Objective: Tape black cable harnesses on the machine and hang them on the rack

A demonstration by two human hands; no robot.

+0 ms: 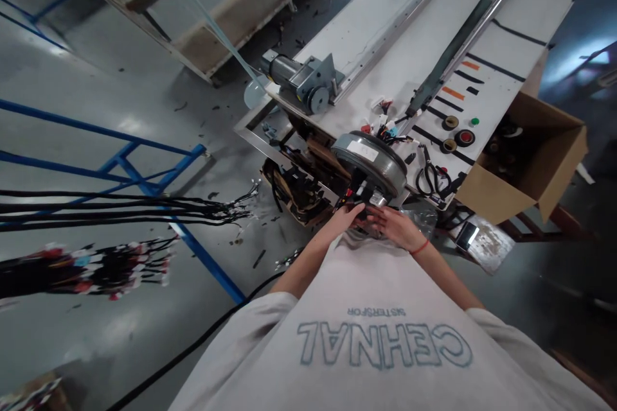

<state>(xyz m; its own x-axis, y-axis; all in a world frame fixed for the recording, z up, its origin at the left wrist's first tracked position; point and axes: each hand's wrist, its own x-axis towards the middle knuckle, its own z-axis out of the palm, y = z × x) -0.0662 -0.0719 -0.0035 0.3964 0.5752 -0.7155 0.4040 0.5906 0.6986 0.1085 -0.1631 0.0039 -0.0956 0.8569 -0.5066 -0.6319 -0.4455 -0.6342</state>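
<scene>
My left hand (344, 217) is closed, with its thumb over the end of a black cable (357, 178) that has red and white parts. Close beside it, my right hand (394, 226) curls its fingers in towards the same spot; what they pinch is too small to make out. Just beyond both hands, a round grey metal drum (371, 164) with a white label stands at the end of the bench. A small silver metal part (378, 199) shows between the drum and my right fingers.
The long white bench (400, 32) carries a motor (299, 80), loose connectors (385, 128), black-handled scissors (429, 173) and a red button (464, 137). A cardboard box (535, 160) stands at right. Black cables (120, 209) hang over a blue frame (193, 250) at left.
</scene>
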